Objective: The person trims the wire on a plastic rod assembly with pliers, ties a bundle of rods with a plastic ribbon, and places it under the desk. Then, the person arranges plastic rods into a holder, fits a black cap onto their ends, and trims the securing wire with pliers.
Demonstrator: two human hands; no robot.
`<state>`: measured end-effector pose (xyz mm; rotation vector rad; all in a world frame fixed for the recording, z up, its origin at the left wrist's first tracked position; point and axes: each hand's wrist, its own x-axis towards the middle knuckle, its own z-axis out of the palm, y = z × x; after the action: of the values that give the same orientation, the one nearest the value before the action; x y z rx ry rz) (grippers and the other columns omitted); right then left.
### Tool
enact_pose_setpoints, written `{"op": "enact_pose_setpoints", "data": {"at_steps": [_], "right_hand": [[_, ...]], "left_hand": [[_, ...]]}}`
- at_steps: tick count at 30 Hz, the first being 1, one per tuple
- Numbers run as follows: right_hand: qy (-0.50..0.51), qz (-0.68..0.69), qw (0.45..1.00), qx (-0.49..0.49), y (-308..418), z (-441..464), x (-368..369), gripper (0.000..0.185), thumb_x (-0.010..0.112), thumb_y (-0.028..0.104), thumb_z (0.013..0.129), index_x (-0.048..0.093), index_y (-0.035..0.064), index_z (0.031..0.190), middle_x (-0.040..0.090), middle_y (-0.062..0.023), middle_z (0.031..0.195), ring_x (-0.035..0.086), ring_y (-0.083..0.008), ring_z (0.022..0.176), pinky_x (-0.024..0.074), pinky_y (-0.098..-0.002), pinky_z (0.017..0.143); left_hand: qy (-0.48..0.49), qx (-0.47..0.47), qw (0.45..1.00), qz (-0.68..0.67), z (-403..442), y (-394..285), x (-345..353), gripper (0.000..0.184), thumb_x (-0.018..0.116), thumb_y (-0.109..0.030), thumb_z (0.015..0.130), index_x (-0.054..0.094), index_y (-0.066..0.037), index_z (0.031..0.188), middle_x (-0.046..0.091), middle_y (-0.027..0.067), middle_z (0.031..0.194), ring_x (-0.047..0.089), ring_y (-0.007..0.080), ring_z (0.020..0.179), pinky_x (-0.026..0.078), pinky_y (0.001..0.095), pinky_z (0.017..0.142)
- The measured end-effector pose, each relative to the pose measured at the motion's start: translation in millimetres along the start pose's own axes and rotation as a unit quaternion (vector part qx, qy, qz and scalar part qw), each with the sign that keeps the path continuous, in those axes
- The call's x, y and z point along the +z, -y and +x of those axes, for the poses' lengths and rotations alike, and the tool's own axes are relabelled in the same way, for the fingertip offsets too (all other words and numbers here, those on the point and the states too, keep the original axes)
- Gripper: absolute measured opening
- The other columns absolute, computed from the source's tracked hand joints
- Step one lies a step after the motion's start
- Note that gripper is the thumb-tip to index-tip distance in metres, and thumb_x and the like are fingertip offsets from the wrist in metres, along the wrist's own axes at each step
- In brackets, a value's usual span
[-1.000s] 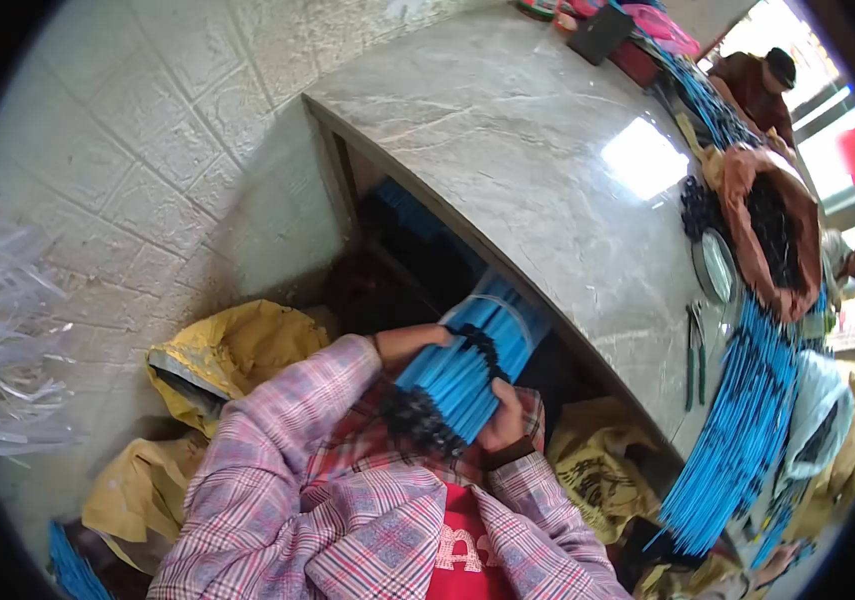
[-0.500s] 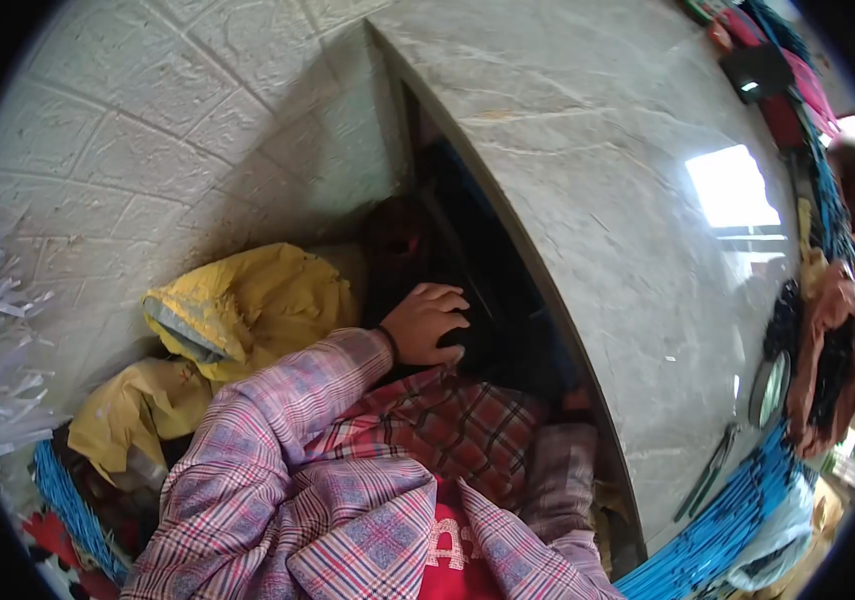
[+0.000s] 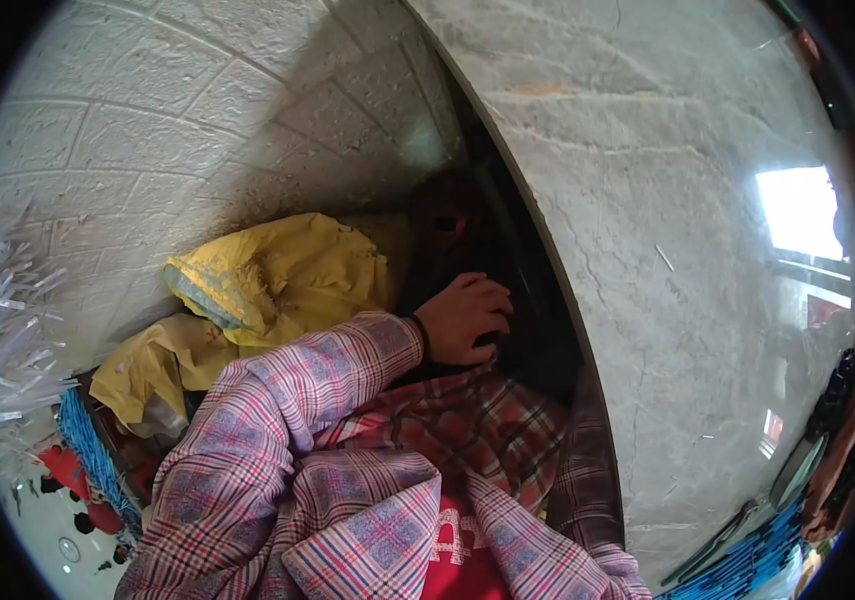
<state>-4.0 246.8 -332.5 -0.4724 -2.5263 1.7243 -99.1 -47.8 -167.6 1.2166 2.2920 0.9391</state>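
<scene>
Head view: the left hand (image 3: 462,320) is over the dark gap beside the table (image 3: 677,300), its fingers half bent, with a small space to the thumb; I see no thing in it. The right sleeve (image 3: 587,460) goes down under the table edge, so the right hand is hidden, and I cannot tell whether it is wide, narrow or holding. Blue strands (image 3: 747,555) lie on the table at its lower right border, their long axis slanting up and outward, well apart from the left hand; the right arm is nearer. The yellow sack (image 3: 317,265) is near the left hand, by the wall (image 3: 157,130).
</scene>
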Motion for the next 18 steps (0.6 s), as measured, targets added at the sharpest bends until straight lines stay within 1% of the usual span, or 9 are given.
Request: {"op": "enact_pose_setpoints", "data": {"at_steps": [5,9,10,12,16,18], "right_hand": [[0.019,-0.012,0.999,0.027,1.7,-12.9,-9.0,0.051,0.071,0.024,0.08,0.056,0.0013,0.124,0.062,-0.0146,0.118,0.059,-0.0269,0.109,0.0456,-0.038,0.097],[0.066,-0.035,0.996,0.054,2.6,-37.4,-18.9,0.05,0.071,0.024,0.08,0.057,0.0015,0.123,0.062,-0.0145,0.117,0.059,-0.0266,0.109,0.0454,-0.038,0.097],[0.073,-0.041,0.995,0.059,3.1,-28.1,-13.5,0.05,0.071,0.024,0.08,0.057,0.0016,0.123,0.062,-0.0145,0.117,0.059,-0.0265,0.109,0.0454,-0.038,0.097],[0.075,-0.049,0.994,0.064,8.3,-41.9,-20.5,0.049,0.071,0.023,0.08,0.057,0.0017,0.122,0.062,-0.0144,0.117,0.059,-0.0264,0.109,0.0453,-0.038,0.097],[0.077,-0.071,0.991,0.078,13.6,19.2,8.0,0.048,0.071,0.023,0.081,0.058,0.0019,0.121,0.062,-0.0143,0.117,0.059,-0.0261,0.109,0.0452,-0.038,0.097],[0.076,-0.082,0.99,0.084,21.2,19.2,1.6,0.047,0.071,0.023,0.081,0.059,0.002,0.121,0.062,-0.0142,0.117,0.059,-0.0259,0.109,0.0451,-0.038,0.097]], "left_hand": [[-0.007,-0.004,1.0,0.009,2.9,1.8,2.5,0.026,0.065,-0.028,0.073,0.066,-0.011,0.093,0.057,0.0079,0.114,0.046,0.0271,0.123,0.028,0.0498,0.108],[-0.001,-0.007,1.0,-0.016,-3.2,0.1,7.8,0.024,0.065,-0.028,0.073,0.067,-0.011,0.09,0.058,0.0075,0.113,0.046,0.0266,0.123,0.028,0.0493,0.108],[0.001,-0.01,1.0,-0.015,-4.3,-1.1,8.7,0.025,0.066,-0.027,0.073,0.067,-0.011,0.092,0.058,0.0072,0.114,0.046,0.027,0.123,0.029,0.0498,0.107],[0.006,-0.006,1.0,-0.003,-0.1,1.6,5.3,0.027,0.066,-0.026,0.072,0.066,-0.013,0.096,0.057,0.0064,0.115,0.046,0.0277,0.123,0.029,0.0509,0.107],[0.012,-0.009,1.0,0.003,2.1,0.4,6.7,0.026,0.067,-0.025,0.072,0.066,-0.012,0.095,0.057,0.0059,0.115,0.046,0.0266,0.123,0.029,0.0507,0.107],[0.008,-0.007,1.0,0.005,1.9,-0.4,6.4,0.026,0.067,-0.025,0.072,0.066,-0.012,0.095,0.057,0.0057,0.115,0.046,0.0265,0.123,0.029,0.0504,0.107]]}}
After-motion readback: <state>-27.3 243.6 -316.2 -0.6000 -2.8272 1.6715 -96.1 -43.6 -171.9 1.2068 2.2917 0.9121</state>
